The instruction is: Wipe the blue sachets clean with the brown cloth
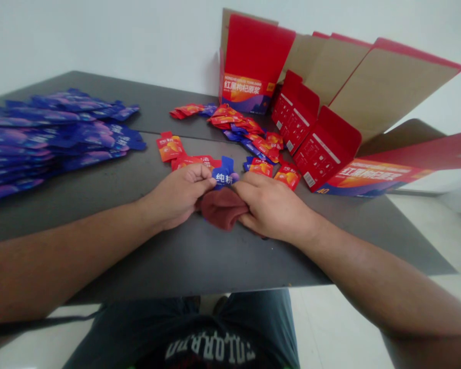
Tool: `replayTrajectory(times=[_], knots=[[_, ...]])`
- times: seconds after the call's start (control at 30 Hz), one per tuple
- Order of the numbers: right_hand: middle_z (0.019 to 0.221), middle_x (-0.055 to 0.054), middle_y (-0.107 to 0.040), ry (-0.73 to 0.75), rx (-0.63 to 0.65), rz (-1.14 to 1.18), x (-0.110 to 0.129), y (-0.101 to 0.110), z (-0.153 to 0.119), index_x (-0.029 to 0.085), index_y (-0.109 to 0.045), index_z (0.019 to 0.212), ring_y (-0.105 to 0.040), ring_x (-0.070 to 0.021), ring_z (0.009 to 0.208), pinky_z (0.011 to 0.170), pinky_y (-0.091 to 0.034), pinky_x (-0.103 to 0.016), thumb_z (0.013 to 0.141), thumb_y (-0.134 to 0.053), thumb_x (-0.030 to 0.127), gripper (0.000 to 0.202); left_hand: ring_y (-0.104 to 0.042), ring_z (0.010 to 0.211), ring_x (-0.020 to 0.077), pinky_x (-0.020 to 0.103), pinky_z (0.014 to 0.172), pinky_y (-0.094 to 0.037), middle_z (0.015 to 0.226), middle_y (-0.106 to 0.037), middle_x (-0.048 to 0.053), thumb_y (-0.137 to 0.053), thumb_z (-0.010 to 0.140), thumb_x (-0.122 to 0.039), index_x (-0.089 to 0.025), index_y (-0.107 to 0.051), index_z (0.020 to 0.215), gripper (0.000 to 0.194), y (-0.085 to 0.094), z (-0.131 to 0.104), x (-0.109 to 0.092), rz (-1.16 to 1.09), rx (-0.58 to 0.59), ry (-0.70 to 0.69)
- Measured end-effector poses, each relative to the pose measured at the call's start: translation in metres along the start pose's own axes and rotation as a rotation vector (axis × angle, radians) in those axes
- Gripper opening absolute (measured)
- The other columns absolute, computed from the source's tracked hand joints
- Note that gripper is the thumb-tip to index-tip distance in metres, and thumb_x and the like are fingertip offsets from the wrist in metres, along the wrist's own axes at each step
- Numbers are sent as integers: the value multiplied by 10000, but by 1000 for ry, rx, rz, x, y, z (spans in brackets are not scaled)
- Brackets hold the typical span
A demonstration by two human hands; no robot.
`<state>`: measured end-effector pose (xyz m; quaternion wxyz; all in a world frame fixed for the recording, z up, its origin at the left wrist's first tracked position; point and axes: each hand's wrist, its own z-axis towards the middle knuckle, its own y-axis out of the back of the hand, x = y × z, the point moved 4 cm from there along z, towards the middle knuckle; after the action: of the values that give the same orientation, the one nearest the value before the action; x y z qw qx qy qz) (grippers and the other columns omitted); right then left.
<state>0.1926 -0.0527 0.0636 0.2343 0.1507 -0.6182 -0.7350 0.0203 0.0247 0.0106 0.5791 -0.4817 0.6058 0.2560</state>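
Observation:
My left hand (184,192) is closed in a pinch at the left edge of a blue sachet (225,175), its printed top sticking up between my hands. A reddish-brown cloth (223,209) is bunched just below the sachet's top, gripped by my right hand (271,205). Cloth and fingers hide the lower part of the sachet. Just beyond my hands lie red sachets with orange fruit prints, one red sachet (170,147) to the left and another red sachet (288,176) to the right.
A layered pile of blue sachets (54,136) covers the table's left side. Mixed red and blue sachets (234,120) lie near an upright red carton (249,61). Small red boxes (320,148) and an opened large carton (369,177) stand on the right. The grey table's front edge (200,294) is before me.

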Motion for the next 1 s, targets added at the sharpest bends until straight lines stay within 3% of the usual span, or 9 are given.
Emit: replayTrajectory(times=[0.1,0.27,0.4,0.47,0.63,0.83,1.0], knots=[[1170,-125,-733,61,25,1,2,1,-1,184,-701,1189,-667,-289,1086,907,-524,-381,975,-665,215,219,-626,588,122,228,556,-538,691,-657,-8,-809,849,-167,-189,-616,824,196,0,1,0,13,19,-9],[1092,-142,-706,-156,-91,-67,-13,7,1,173,-689,1092,-643,-291,977,833,-508,-390,960,-661,231,147,-711,658,192,325,586,-615,764,-724,17,-861,845,-224,-209,-615,904,254,-2,1,2,21,66,53],[1171,-125,-728,90,23,16,4,-2,-1,181,-708,1218,-657,-292,1078,906,-516,-385,978,-672,228,247,-623,586,124,235,546,-528,706,-663,-10,-809,869,-182,-201,-620,855,191,1,2,1,33,23,-16],[1195,-120,-732,136,35,31,7,-3,-2,190,-705,1256,-656,-293,1102,922,-516,-386,983,-670,225,278,-618,585,126,237,540,-518,704,-660,-9,-802,873,-187,-203,-628,855,176,0,1,1,32,36,-26],[1093,-142,-702,-127,-87,-38,-10,4,0,166,-700,1112,-639,-287,976,845,-505,-388,980,-646,237,159,-702,658,195,322,578,-593,761,-710,15,-886,821,-232,-218,-612,890,284,-3,-1,1,10,75,52],[1192,-115,-727,136,87,51,6,-4,-2,193,-711,1238,-651,-281,1098,927,-517,-383,984,-662,210,259,-592,583,132,248,530,-511,705,-629,-14,-785,881,-183,-219,-596,857,194,2,3,3,23,54,-37],[1119,-140,-712,-112,-40,-21,-13,3,0,157,-706,1155,-654,-296,1020,859,-511,-391,964,-664,220,206,-665,641,184,330,578,-599,757,-666,1,-759,886,-183,-230,-566,885,199,0,1,2,27,41,23]])
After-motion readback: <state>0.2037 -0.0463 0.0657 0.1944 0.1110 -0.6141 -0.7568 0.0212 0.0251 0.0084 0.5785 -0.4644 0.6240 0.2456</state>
